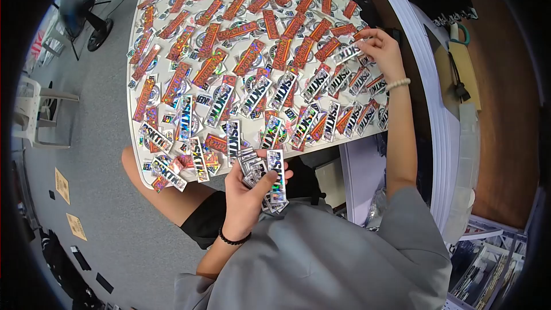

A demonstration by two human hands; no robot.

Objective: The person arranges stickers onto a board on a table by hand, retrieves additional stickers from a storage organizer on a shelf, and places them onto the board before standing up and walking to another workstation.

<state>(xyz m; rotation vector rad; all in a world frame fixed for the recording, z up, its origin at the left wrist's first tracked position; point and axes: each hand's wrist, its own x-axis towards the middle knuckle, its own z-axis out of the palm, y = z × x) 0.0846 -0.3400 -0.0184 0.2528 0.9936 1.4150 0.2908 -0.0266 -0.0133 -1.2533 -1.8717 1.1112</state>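
Near the table's front edge, my left hand (248, 195) is closed around a fanned stack of silver stickers (254, 167), its thumb on the top one (276, 175). My right hand (379, 49) reaches over the table's right side and pinches one silver sticker (348, 53) between thumb and fingers. Red rectangular stickers (248, 57) lie over small piles of round and other stickers across the white table (135, 138). On the nearer piles, silver stickers with black letters (219, 105) lie on top.
A white plastic chair (43, 112) and a black fan (100, 33) stand at the left. Green-handled scissors (461, 33) lie at the right beyond a white ledge (427, 80). A bin of packets (482, 272) is at the lower right.
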